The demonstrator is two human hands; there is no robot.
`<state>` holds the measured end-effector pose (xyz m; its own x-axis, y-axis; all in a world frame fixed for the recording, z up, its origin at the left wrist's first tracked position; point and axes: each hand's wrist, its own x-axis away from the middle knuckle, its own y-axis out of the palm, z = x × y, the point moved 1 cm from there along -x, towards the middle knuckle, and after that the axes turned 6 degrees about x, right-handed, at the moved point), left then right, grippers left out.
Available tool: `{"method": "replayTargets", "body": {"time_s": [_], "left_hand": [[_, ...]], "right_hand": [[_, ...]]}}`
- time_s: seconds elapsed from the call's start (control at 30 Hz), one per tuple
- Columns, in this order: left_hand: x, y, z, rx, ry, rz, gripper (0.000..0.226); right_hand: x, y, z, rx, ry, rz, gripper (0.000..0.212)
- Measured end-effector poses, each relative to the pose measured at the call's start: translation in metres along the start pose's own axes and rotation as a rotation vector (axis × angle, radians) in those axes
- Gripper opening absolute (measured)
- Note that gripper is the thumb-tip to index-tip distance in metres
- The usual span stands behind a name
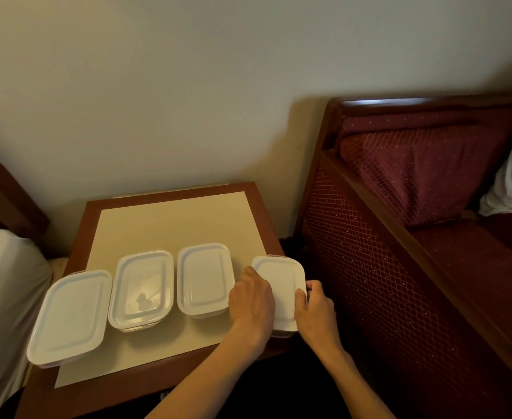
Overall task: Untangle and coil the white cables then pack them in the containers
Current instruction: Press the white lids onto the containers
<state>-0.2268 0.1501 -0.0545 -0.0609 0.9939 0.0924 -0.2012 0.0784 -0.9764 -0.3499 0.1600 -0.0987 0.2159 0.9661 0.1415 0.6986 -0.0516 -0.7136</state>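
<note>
progress: late, judged | four lidded containers (142, 290) in a row on the table (170, 225) | no loose white cables in view, contents unclear | left hand (253, 300) lies flat on the rightmost container's lid (281, 285), fingers straight | right hand (313, 306) curls round its right edge | left: seat this lid

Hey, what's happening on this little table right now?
A person has both hands on the rightmost container of four lidded white containers in a row on a small wooden table. The left hand lies over its lid's left side, and the right hand grips its right edge. The other three stand untouched with lids on. No loose cables are in view.
</note>
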Motion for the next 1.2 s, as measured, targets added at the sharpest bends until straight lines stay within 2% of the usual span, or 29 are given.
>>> {"method": "replayTargets", "body": {"time_s": [0.07, 0.13, 0.23, 0.33, 0.47, 0.57, 0.73, 0.87, 1.03, 1.2], "left_hand": [[0.003, 0.002, -0.001, 0.077, -0.041, -0.012, 0.034], [0.013, 0.005, -0.002, 0.218, -0.119, -0.04, 0.029], [0.037, 0.017, -0.004, 0.562, -0.249, 0.011, 0.011], [0.04, 0.031, -0.01, 0.836, -0.254, 0.064, 0.026], [0.036, 0.049, -0.022, 1.083, -0.22, 0.005, 0.036], [0.036, 0.055, -0.027, 1.143, -0.253, 0.008, 0.044], [0.037, 0.042, -0.021, 1.255, -0.287, -0.031, 0.04], [0.044, 0.034, -0.017, 1.323, -0.297, -0.095, 0.041], [0.058, 0.031, -0.028, 1.435, -0.412, -0.383, 0.044], [0.075, 0.023, -0.026, 1.501, -0.369, -0.366, 0.038]], "right_hand": [[-0.004, -0.004, 0.002, 0.037, -0.011, -0.028, 0.026], [-0.009, -0.012, 0.007, 0.102, -0.021, -0.126, 0.021], [-0.01, -0.018, 0.01, 0.197, -0.05, -0.192, 0.014], [-0.005, -0.018, 0.006, 0.238, -0.071, -0.137, 0.017], [-0.007, -0.017, 0.008, 0.231, -0.046, -0.157, 0.023], [-0.002, -0.011, 0.01, 0.148, -0.02, -0.078, 0.028], [0.008, -0.012, 0.013, 0.052, -0.012, 0.014, 0.029], [0.007, -0.015, 0.011, 0.099, -0.028, -0.039, 0.029], [0.003, -0.018, 0.014, 0.078, -0.017, -0.074, 0.029], [-0.001, -0.024, 0.016, 0.009, 0.021, -0.171, 0.032]]}}
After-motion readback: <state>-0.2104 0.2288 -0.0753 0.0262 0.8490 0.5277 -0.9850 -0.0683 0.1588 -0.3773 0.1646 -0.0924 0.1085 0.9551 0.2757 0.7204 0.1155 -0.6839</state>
